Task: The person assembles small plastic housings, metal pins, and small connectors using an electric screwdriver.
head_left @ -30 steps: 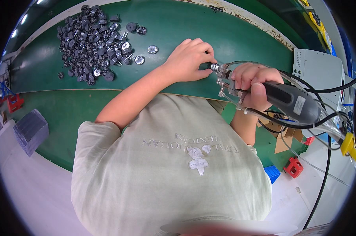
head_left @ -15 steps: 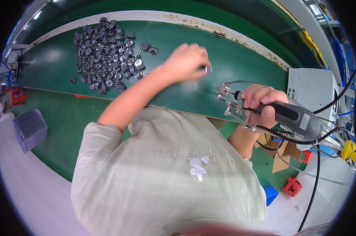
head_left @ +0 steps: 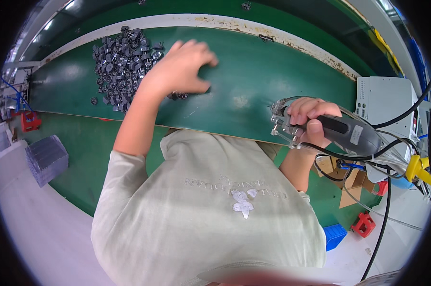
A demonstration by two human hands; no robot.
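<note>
Blurred left fingers seem spread near dark parts; right fingers grip the tool.

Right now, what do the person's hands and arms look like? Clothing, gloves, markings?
Left hand and right hand: both bare, no gloves; no watch shows. The left is slightly blurred. Forearms are uncovered; the pale grey-green T-shirt has short, loose sleeves. Its printed lettering and whitish motif sit on the body.
</note>
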